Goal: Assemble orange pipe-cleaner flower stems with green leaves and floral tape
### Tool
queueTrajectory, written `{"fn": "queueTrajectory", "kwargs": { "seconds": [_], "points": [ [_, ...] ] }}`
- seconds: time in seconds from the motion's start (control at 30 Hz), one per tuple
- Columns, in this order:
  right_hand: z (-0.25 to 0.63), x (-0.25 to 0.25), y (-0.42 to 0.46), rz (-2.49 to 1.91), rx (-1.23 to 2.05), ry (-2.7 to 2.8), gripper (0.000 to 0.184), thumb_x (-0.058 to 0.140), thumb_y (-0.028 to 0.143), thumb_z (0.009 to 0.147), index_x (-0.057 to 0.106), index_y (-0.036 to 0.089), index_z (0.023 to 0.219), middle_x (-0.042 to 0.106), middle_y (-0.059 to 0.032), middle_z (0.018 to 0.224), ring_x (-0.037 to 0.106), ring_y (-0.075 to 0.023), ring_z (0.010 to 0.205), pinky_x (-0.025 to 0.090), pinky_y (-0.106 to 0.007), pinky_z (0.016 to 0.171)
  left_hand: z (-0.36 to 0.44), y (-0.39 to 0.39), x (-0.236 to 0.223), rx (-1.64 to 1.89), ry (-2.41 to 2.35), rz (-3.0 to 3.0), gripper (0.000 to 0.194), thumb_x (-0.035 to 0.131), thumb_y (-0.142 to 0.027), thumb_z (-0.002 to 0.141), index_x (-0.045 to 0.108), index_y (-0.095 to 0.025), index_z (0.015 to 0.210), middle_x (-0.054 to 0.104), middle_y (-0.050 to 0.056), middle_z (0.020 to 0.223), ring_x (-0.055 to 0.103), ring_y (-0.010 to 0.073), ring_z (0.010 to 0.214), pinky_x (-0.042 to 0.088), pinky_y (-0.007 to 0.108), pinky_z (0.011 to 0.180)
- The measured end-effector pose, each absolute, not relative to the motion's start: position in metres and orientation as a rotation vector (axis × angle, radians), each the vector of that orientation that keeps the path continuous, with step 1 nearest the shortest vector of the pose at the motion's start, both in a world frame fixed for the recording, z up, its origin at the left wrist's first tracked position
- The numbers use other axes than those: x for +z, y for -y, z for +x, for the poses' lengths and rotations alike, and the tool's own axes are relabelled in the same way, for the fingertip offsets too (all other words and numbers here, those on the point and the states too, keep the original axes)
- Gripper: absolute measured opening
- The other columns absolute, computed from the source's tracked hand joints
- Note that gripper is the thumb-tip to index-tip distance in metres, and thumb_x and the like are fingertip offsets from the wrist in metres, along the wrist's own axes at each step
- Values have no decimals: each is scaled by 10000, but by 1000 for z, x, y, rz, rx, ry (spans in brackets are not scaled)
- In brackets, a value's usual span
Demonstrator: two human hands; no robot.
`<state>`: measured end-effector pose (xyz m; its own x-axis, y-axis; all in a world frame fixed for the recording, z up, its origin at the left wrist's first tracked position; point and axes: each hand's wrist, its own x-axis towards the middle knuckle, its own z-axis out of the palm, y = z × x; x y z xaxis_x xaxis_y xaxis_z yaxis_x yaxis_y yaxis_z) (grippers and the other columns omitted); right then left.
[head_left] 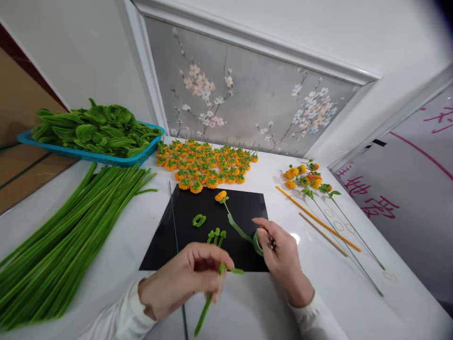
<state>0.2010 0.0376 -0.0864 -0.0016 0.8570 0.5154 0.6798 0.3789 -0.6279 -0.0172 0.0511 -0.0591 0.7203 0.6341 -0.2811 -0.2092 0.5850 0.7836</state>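
Observation:
My left hand point(193, 274) pinches a fuzzy green pipe cleaner point(203, 314); a short bent end shows past the fingertips. My right hand point(279, 255) is closed, with a small dark, shiny thing point(272, 243) showing at its fingers, too hidden to name. Right beside it is a roll of green floral tape point(258, 244); whether the fingers touch it I cannot tell. From the roll a loose strip of tape point(239, 229) runs to an orange pipe-cleaner flower point(221, 195) on the black mat point(159, 245). Several small green pieces point(216, 235) and a green loop point(198, 220) lie there too.
Behind the mat stand many orange flower heads point(208, 165). At left, long green pipe cleaners point(67, 241) lie before a blue basket point(141, 153) of green leaves point(95, 130). At right lie stemmed flowers point(304, 177), an orange pipe cleaner point(318, 219) and a tan stick point(322, 233).

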Motion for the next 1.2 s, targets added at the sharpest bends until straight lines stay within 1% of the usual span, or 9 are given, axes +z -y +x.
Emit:
{"fn": "queueTrajectory", "kwargs": {
  "seconds": [0.07, 0.2, 0.27, 0.37, 0.43, 0.73, 0.83, 1.0, 1.2],
  "points": [
    [191, -82, -35, -1270, 357, 1727, 224, 422, 211, 901, 618, 176, 1003, 630, -48, 793, 589, -129, 618, 485, -237, 566, -16, -56, -59, 655, -626, 704, 193, 794, -240, 651, 743, -175, 825, 595, -17, 573, 550, 56, 513, 414, 129, 506],
    [176, -74, -32, -1095, 603, 1802, 227, 428, 174, 879, 641, 177, 957, 628, -76, 939, 604, -143, 754, 492, -256, 654, -18, -59, -60, 691, -644, 641, 170, 760, -194, 699, 737, -145, 861, 600, -2, 598, 557, 55, 564, 430, 109, 546],
    [171, -74, -31, -1050, 673, 1849, 206, 448, 168, 864, 649, 175, 908, 630, -54, 838, 586, -139, 723, 474, -251, 644, -18, -58, -61, 696, -640, 660, 146, 750, -198, 714, 735, -134, 844, 609, 7, 590, 549, 52, 562, 430, 102, 547],
    [165, -76, -30, -1023, 712, 1915, 165, 494, 187, 847, 647, 169, 785, 562, -6, 647, 518, -115, 598, 419, -231, 576, -16, -58, -61, 716, -667, 667, 122, 754, -193, 709, 731, -130, 811, 614, 5, 593, 539, 45, 551, 434, 97, 546],
    [162, -77, -29, -1006, 725, 1940, 167, 511, 192, 841, 639, 165, 739, 524, 7, 603, 487, -105, 565, 391, -222, 551, -16, -59, -62, 724, -689, 661, 129, 764, -199, 698, 728, -133, 803, 615, 3, 597, 539, 46, 549, 441, 103, 542],
    [158, -71, -26, -1027, 874, 1905, 188, 490, 171, 811, 607, 153, 665, 441, 26, 551, 392, -85, 492, 308, -220, 487, -18, -61, -69, 700, -701, 709, 133, 766, -215, 696, 719, -141, 796, 623, 0, 590, 508, 34, 507, 417, 106, 501],
    [159, -73, -26, -1029, 920, 1915, 161, 496, 155, 802, 585, 161, 668, 483, 12, 581, 412, -92, 515, 315, -221, 496, -18, -61, -68, 702, -715, 722, 129, 774, -224, 684, 718, -146, 770, 631, 2, 583, 510, 40, 512, 416, 114, 506],
    [164, -80, -27, -1025, 885, 1972, 135, 497, 64, 742, 558, 172, 689, 449, 29, 603, 397, -86, 534, 310, -215, 514, -17, -63, -66, 699, -792, 761, 105, 766, -229, 692, 712, -148, 731, 649, 7, 593, 534, 51, 544, 410, 115, 511],
    [168, -80, -26, -1019, 882, 1966, 129, 488, 56, 717, 535, 173, 695, 453, 37, 616, 403, -77, 532, 313, -197, 508, -18, -63, -66, 658, -780, 795, 112, 755, -201, 704, 711, -161, 798, 645, -15, 613, 518, 40, 538, 410, 121, 524]
  ]
}}
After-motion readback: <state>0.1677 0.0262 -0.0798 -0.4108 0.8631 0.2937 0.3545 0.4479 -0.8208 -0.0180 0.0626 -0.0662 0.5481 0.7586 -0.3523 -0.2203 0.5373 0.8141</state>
